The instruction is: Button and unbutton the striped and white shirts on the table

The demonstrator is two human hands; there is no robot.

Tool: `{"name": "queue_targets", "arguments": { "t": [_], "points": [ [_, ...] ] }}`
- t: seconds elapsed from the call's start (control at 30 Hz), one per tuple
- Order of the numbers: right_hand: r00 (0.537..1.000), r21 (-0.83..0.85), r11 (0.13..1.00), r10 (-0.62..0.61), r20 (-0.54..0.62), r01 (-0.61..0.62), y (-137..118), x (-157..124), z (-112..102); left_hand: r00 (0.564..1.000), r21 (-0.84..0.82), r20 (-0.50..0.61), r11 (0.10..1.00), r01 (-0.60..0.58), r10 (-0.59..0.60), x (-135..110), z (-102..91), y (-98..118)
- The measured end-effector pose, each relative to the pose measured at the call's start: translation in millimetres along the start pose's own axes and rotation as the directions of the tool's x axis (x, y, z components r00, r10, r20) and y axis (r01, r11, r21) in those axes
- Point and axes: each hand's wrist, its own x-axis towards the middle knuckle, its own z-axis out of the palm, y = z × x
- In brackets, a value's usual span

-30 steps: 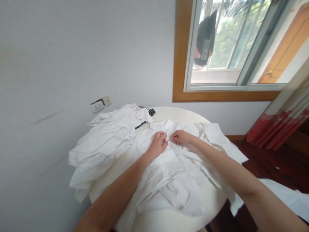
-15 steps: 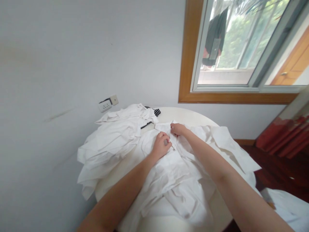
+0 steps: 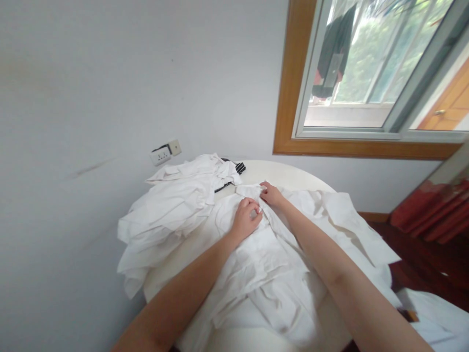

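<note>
A white shirt (image 3: 264,249) lies spread and wrinkled over a round table, its collar end towards the wall. My left hand (image 3: 248,215) rests on its upper part, fingers curled with thumb and fingertips pinching the cloth near the front edge. Just beyond it and to the right, my right hand (image 3: 270,192) pinches the fabric by the collar. The shirt's sleeve (image 3: 355,220) stretches off to the right. What lies between the fingertips is too small to make out beyond white cloth.
A heap of white garments (image 3: 172,210) lies on the table's left, overhanging its edge. Beside it is a black-and-white striped piece (image 3: 240,168). The pale table (image 3: 289,172) stands against the wall below a wood-framed window (image 3: 286,98). White cloth (image 3: 436,313) shows at lower right.
Both hands stay close to the collar, with small finger shifts; the left fingers have opened slightly into a rounder pinch. The view has moved a little.
</note>
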Motion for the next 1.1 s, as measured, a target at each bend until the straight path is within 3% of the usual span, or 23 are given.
{"name": "queue_targets", "arguments": {
  "t": [0.13,0.23,0.33,0.47,0.53,0.67,0.77,0.83,0.9,1.0,1.1],
  "points": [
    [0.969,0.182,0.983,-0.033,0.243,-0.012,5,-6,-32,0.999,0.027,0.036,0.999,-0.036,0.035,-1,4.4,-5],
    [0.96,0.082,0.995,-0.078,0.27,0.058,12,-23,-56,0.989,0.047,0.12,0.995,-0.094,0.087,-1,8.9,-10],
    [0.938,-0.011,0.998,-0.047,0.344,0.054,16,-48,-71,0.974,0.041,0.197,0.992,-0.122,0.111,-2,13.1,-15],
    [0.842,0.053,0.999,-0.018,0.539,-0.013,11,-82,-76,0.98,0.033,0.181,0.995,-0.09,0.082,-1,14.5,-16],
    [0.804,0.062,0.998,-0.063,0.592,0.033,5,-94,-76,0.984,0.03,0.169,0.997,-0.07,0.064,-1,12.9,-14],
    [0.842,0.108,0.986,-0.165,0.513,0.128,-4,-102,-69,0.988,0.04,0.151,0.998,-0.041,0.034,0,8.6,-10],
    [0.893,0.205,0.978,-0.054,0.447,-0.044,-5,-102,-55,0.992,0.077,0.124,0.997,-0.01,0.0,0,7.0,-8],
    [0.891,0.231,0.953,0.074,0.447,-0.195,-4,-103,-44,0.992,0.139,0.123,0.99,0.009,-0.026,0,7.1,-6],
    [0.897,0.227,0.942,0.132,0.421,-0.246,-3,-105,-34,0.986,0.212,0.159,0.977,0.014,-0.049,-1,7.6,-6],
    [0.945,0.172,0.978,0.062,0.322,-0.122,-4,-108,-27,0.973,0.252,0.224,0.968,-0.01,-0.048,-1,7.1,-6],
    [0.954,0.056,0.998,-0.028,0.299,0.011,-9,-115,-30,0.979,0.192,0.206,0.98,-0.047,0.007,1,3.6,-5]
  ]
}}
